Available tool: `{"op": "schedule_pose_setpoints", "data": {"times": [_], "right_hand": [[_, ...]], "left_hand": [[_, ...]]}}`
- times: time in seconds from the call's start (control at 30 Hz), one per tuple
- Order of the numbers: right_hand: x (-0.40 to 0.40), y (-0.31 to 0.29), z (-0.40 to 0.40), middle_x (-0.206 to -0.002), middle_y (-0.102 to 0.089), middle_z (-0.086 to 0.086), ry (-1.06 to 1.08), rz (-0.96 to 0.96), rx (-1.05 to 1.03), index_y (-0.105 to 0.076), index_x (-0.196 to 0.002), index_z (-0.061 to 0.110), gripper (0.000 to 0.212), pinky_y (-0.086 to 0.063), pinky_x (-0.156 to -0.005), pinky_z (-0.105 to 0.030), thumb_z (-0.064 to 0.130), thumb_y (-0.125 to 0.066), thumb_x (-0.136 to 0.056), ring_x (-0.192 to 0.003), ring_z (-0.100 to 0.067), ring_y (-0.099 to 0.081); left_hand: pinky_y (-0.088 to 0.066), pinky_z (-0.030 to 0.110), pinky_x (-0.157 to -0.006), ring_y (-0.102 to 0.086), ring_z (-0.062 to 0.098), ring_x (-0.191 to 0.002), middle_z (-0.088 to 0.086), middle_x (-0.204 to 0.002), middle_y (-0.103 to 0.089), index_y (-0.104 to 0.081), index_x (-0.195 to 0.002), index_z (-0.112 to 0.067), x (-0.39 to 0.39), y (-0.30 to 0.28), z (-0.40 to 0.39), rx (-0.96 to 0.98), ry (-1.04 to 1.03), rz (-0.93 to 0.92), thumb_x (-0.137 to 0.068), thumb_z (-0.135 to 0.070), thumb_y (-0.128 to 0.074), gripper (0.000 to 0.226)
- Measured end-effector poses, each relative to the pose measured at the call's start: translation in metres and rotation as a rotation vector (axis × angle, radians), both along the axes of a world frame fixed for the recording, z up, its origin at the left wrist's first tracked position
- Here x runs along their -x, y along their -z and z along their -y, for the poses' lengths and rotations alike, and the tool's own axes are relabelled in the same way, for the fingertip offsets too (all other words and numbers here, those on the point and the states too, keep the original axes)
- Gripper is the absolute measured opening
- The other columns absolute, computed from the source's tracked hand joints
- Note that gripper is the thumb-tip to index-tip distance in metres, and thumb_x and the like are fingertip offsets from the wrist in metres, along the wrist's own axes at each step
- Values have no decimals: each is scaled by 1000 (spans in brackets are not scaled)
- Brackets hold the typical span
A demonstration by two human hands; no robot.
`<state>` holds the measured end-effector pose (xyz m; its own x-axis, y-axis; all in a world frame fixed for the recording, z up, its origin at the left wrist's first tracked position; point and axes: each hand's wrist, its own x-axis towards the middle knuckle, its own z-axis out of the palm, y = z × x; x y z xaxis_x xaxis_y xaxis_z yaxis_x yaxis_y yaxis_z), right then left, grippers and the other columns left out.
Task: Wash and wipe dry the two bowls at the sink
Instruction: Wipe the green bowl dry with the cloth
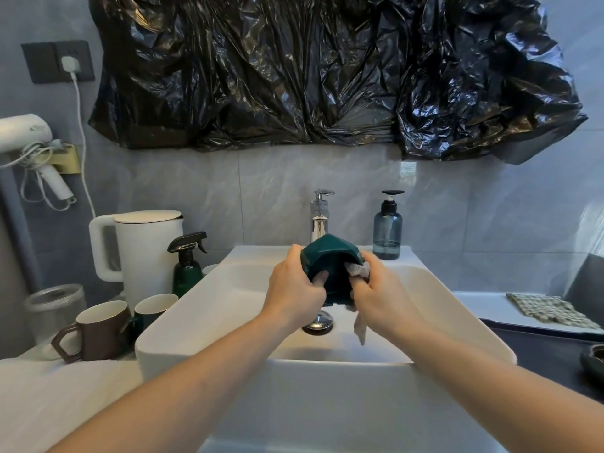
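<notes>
Holding one dark green bowl (328,259) over the white sink (202,308), we have both hands raised just in front of the tap (319,217). Our left hand (294,289) is closed round the bowl's left side, thumb on the outside and fingers curled into the opening, which is turned toward us and tipped downward. Our right hand (376,292) is closed on one pale cloth (358,269), pressed against the bowl's right edge; a strip of it hangs below that hand. Directly beneath the hands sits the single chrome drain plug (317,322).

Only one bowl is in the hands. A dark rounded object (593,361), cut off at the frame edge far to the right of our right hand, may be the second; we cannot tell.

Left of our left hand, on the worktop (49,397): two mugs, one brown (94,331) and one dark green (153,308), one green spray bottle (188,266), one white kettle (143,253), one clear lidded jar (55,305). Higher on that side hangs one white hair dryer (29,148), with one white plug (70,65) in a wall socket.

Just beyond our right hand stands one blue pump bottle (388,230). Farther right lies one checked cloth (549,308). Black plastic sheeting (327,70) covers the wall above the hands.
</notes>
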<state>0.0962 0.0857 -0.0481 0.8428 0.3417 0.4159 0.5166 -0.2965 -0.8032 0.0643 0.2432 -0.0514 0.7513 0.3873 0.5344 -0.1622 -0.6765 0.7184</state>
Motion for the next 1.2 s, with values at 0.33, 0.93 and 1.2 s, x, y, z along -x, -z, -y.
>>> {"op": "schedule_pose_setpoints", "data": {"times": [0.33, 0.93, 1.2], "right_hand": [[-4, 2, -4, -100, -69, -2, 122, -68, 339, -57, -118, 20, 17, -50, -59, -20, 20, -45, -106, -77, -13, -67], [24, -14, 6, -69, -75, 0, 168, 79, 702, -64, -79, 25, 26, -52, -56, -22, 29, -48, -99, -58, -11, -70], [33, -22, 34, -74, -75, 2, 153, -82, 601, -62, -93, 27, 28, -51, -48, -21, 51, -49, -103, -46, -7, -62]], "left_hand": [[-58, 44, -83, -61, 26, -97, -3, -105, -66, -51, -108, -23, 7, 3, -2, -266, -35, -82, -93, -15, -71, 27], [-60, 43, -84, -65, 29, -104, 1, -116, -68, -47, -113, -25, 10, 4, -18, -263, -236, -160, -91, -14, -70, 34], [-60, 39, -84, -62, 27, -102, 1, -114, -66, -48, -112, -25, 3, 8, -22, -165, -222, -236, -91, -17, -70, 31]]}}
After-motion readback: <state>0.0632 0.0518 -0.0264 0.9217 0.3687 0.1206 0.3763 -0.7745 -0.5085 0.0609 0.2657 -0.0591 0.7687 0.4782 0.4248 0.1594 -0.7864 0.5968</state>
